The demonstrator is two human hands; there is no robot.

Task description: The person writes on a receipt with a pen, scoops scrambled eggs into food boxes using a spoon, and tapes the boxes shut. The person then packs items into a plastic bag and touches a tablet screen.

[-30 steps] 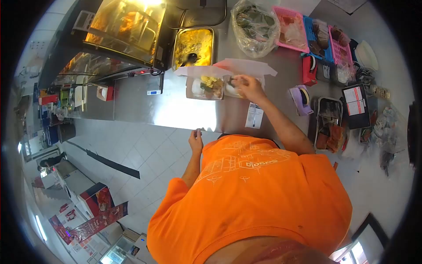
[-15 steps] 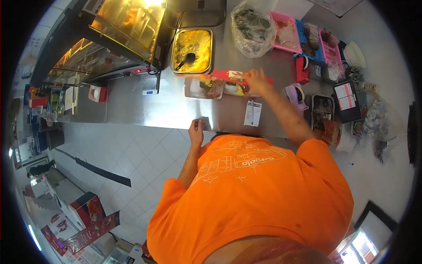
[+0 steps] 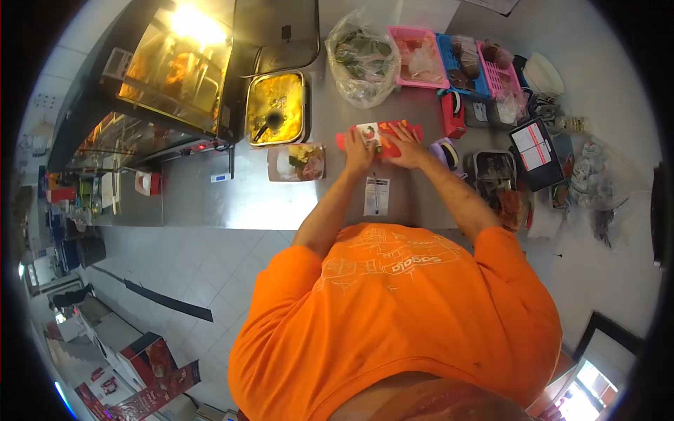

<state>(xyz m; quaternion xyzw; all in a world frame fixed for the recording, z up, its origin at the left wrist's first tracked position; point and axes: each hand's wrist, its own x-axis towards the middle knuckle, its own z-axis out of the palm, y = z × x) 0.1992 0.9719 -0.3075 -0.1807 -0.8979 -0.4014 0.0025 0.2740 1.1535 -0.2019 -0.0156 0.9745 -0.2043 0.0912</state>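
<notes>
Both hands rest on a red food box (image 3: pixel 381 139) with its printed lid folded down. My left hand (image 3: pixel 359 153) lies on the lid's left part, fingers stretched forward. On the right part lies my right hand (image 3: pixel 408 147), its fingers spread. To the left, an open box (image 3: pixel 297 163) shows white rice, greens and yellow food. Behind that box is a metal tray of yellow food (image 3: pixel 283 102) with a black ladle (image 3: pixel 269 125). A paper slip (image 3: pixel 376 199) with a pen on it lies in front of the closed box.
A lit food warmer (image 3: pixel 175 70) stands at the left. At the back are a plastic bag of leaves (image 3: pixel 361 59), pink baskets (image 3: pixel 418 57) and a blue basket (image 3: pixel 463 67). Tape dispensers (image 3: pixel 453 116), a metal tray (image 3: pixel 495 168) and a dark device (image 3: pixel 537 153) sit at the right.
The right-hand box's lid has come down, showing its red printed top. My left hand has moved from the counter's front edge onto it. The view has shifted.
</notes>
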